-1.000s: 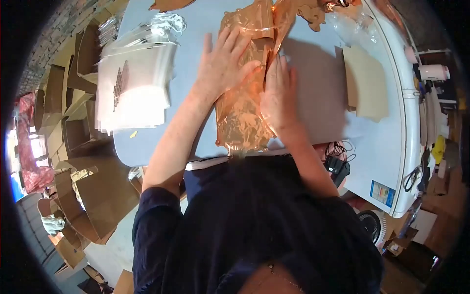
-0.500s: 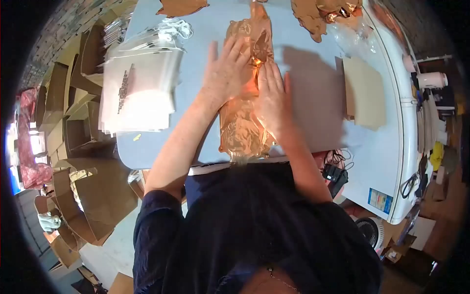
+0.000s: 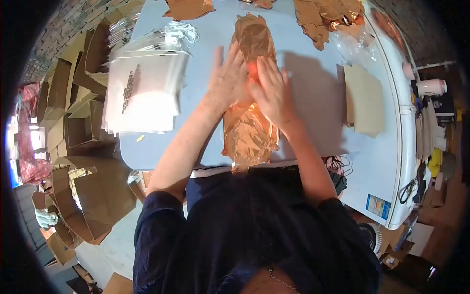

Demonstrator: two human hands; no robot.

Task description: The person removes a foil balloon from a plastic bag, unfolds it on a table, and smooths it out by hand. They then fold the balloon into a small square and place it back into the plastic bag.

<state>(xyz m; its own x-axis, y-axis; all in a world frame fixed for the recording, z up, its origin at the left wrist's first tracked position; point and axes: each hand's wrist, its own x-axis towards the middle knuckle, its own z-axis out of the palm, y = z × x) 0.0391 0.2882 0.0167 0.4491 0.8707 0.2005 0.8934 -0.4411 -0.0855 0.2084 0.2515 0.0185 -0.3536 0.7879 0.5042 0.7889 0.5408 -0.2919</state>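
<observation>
A long copper-coloured foil balloon (image 3: 249,134) lies flat and deflated on the pale blue table (image 3: 313,98), running from the near edge away from me. My left hand (image 3: 229,81) and my right hand (image 3: 271,90) rest side by side on its middle, palms down, fingers spread and pointing away. The hands touch each other and press the foil flat; neither grips it. The far end of the balloon shows beyond my fingertips and the near end reaches the table edge at my body.
A stack of clear plastic bags (image 3: 144,93) lies at the left, with a white string bundle (image 3: 181,32) behind it. A brown card sheet (image 3: 364,100) lies at the right. More copper foil shapes (image 3: 328,14) sit at the far edge. Open cardboard boxes (image 3: 73,98) crowd the floor on the left.
The foil's raised, folded-over far part now lies flat. Both hands have slid further up the balloon and come together at its middle.
</observation>
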